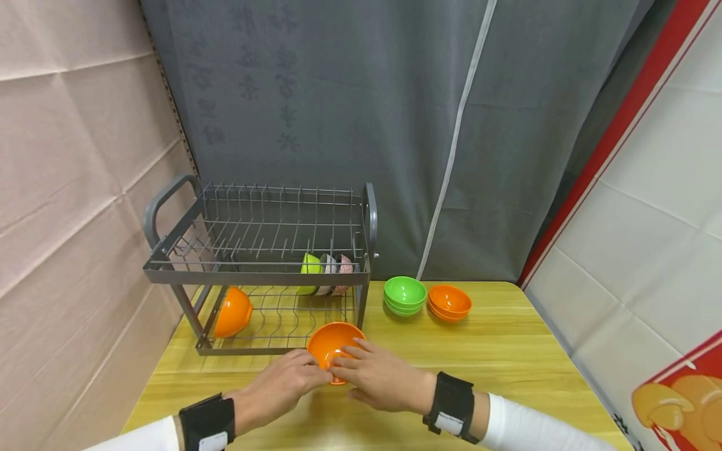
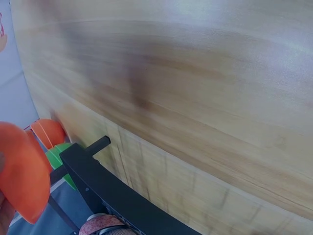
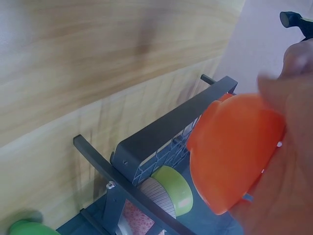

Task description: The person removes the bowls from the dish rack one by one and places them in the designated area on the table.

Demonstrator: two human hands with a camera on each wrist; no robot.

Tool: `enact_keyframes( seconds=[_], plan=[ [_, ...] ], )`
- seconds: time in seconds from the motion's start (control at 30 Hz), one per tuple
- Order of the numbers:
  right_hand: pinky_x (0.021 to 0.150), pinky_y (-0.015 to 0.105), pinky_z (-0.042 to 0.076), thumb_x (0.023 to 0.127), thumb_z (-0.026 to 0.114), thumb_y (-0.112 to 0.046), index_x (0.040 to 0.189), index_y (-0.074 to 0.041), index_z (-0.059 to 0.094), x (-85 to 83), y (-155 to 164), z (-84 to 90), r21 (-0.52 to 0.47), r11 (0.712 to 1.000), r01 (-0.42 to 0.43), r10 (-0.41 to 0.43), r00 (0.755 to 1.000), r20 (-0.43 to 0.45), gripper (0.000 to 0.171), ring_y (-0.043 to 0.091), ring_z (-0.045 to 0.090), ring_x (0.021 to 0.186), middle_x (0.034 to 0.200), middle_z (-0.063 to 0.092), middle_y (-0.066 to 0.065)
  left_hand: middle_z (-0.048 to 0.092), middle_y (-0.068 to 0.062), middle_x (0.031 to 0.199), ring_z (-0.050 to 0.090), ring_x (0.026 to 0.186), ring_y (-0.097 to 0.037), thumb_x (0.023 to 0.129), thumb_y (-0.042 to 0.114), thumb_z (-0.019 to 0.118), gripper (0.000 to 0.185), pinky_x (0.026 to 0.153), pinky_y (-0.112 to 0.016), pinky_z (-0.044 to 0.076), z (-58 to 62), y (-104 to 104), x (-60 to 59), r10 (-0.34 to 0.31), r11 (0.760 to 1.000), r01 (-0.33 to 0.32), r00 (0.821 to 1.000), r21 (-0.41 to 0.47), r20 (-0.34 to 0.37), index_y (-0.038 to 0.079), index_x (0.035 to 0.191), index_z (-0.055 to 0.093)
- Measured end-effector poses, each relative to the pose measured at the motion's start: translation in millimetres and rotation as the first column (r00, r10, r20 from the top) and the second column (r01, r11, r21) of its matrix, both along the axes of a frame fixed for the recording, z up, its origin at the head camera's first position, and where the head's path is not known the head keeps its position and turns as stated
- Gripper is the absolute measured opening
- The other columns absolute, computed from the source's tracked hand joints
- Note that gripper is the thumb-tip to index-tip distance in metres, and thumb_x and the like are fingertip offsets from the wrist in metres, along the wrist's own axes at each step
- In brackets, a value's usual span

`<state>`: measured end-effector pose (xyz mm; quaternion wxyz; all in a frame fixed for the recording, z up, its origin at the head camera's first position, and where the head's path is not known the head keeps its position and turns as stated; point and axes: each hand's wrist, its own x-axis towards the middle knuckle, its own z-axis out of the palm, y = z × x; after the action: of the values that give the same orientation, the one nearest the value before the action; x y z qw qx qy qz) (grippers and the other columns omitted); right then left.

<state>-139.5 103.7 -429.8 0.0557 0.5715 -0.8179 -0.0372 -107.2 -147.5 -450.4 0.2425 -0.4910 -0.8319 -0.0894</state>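
Note:
An orange bowl [image 1: 334,343] is in front of the dish rack, its inside facing up and toward me. My left hand [image 1: 284,383] grips its near left side, thumb close to the near rim. From the right, my right hand [image 1: 389,379] reaches over the bowl with fingers extended and spread, fingertips overlapping its inside. The right wrist view shows the orange bowl [image 3: 234,152] from its outer side beside the blurred right hand [image 3: 288,161]. At the edge of the left wrist view, the orange bowl [image 2: 22,171] hides most of the left hand.
A grey two-tier dish rack [image 1: 256,277] stands at back left. On its lower tier another orange bowl [image 1: 233,313] leans at left; a lime-green bowl [image 1: 310,266], a striped bowl and a pink bowl [image 1: 345,266] stand at right. Stacked green bowls [image 1: 405,293] and orange bowls [image 1: 449,300] sit right of it.

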Motion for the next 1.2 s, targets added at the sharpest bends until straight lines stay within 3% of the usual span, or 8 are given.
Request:
enact_keyframes(
  seconds=[0.1, 0.27, 0.5, 0.63, 0.77, 0.93, 1.2],
  plan=[
    [0.117, 0.043, 0.044, 0.099, 0.064, -0.029, 0.135, -0.022, 0.063, 0.8, -1.1, -1.0, -0.021, 1.000, -0.021, 0.020, 0.999, -0.033, 0.036, 0.016, 0.062, 0.127, 0.133, 0.069, -0.009, 0.077, 0.017, 0.099, 0.062, 0.088, -0.004, 0.076, 0.003, 0.080, 0.037, 0.083, -0.019, 0.052, 0.4, 1.0, 1.2, -0.011, 1.000, 0.011, 1.000, -0.012, -0.011, 0.024, 0.106, 0.076],
    [0.106, 0.032, 0.051, 0.098, 0.065, -0.025, 0.115, -0.026, 0.070, 1.7, -1.5, -0.2, -0.045, 0.998, -0.051, 0.047, 0.995, -0.090, 0.018, 0.009, 0.065, 0.108, 0.109, 0.075, -0.016, 0.076, 0.017, 0.097, 0.063, 0.089, -0.005, 0.077, 0.006, 0.081, 0.033, 0.086, -0.021, 0.053, 0.8, 2.6, 1.8, -0.006, 0.999, 0.005, 0.999, -0.033, -0.038, 0.024, 0.103, 0.074],
    [0.086, 0.019, 0.053, 0.097, 0.066, -0.024, 0.108, -0.027, 0.071, 3.0, -0.3, 4.0, -0.043, 0.998, -0.049, 0.046, 0.996, -0.077, 0.013, 0.002, 0.067, 0.092, 0.101, 0.077, -0.016, 0.077, 0.016, 0.095, 0.064, 0.088, -0.004, 0.076, 0.007, 0.082, 0.033, 0.085, -0.021, 0.053, -0.6, 4.8, 1.0, 0.003, 0.999, -0.007, 0.997, -0.049, -0.074, 0.025, 0.102, 0.075],
    [0.077, 0.015, 0.050, 0.096, 0.067, -0.026, 0.105, -0.028, 0.071, 3.7, 0.7, 4.0, -0.036, 0.999, -0.040, 0.037, 0.995, -0.096, 0.010, 0.000, 0.067, 0.086, 0.097, 0.076, -0.017, 0.077, 0.014, 0.096, 0.065, 0.090, -0.006, 0.079, 0.016, 0.083, 0.026, 0.087, -0.025, 0.055, 0.9, 7.3, 1.7, 0.002, 0.999, -0.004, 0.999, -0.045, -0.036, 0.023, 0.103, 0.074],
    [0.072, 0.014, 0.047, 0.095, 0.068, -0.026, 0.102, -0.029, 0.069, 3.0, 2.6, 3.2, -0.035, 0.999, -0.031, 0.027, 0.992, -0.121, 0.007, -0.001, 0.067, 0.082, 0.094, 0.076, -0.018, 0.076, 0.010, 0.112, 0.067, 0.103, -0.010, 0.089, 0.031, 0.076, 0.030, 0.096, -0.031, 0.056, 4.4, 7.1, 4.6, 0.039, 0.995, -0.036, 0.999, -0.093, 0.027, 0.019, 0.117, 0.073],
    [0.071, 0.016, 0.049, 0.094, 0.068, -0.026, 0.095, -0.027, 0.067, 1.2, 5.2, 3.0, -0.029, 0.999, -0.013, 0.009, 0.994, -0.113, 0.001, 0.000, 0.065, 0.076, 0.086, 0.073, -0.017, 0.066, 0.002, 0.139, 0.063, 0.127, -0.018, 0.100, 0.047, 0.058, 0.049, 0.108, -0.040, 0.051, 7.2, 6.1, 8.8, 0.107, 0.973, -0.097, 0.994, -0.210, 0.036, 0.016, 0.139, 0.063],
    [0.071, 0.017, 0.049, 0.093, 0.069, -0.027, 0.090, -0.027, 0.066, -0.8, 13.1, 0.5, -0.035, 0.999, 0.016, -0.020, 0.994, -0.108, 0.004, 0.000, 0.066, 0.075, 0.083, 0.073, -0.016, 0.046, -0.004, 0.159, 0.046, 0.146, -0.024, 0.104, 0.061, 0.037, 0.064, 0.118, -0.045, 0.042, 6.5, 7.1, 10.0, 0.144, 0.957, -0.119, 0.987, -0.266, 0.075, 0.020, 0.151, 0.049]
  ],
)
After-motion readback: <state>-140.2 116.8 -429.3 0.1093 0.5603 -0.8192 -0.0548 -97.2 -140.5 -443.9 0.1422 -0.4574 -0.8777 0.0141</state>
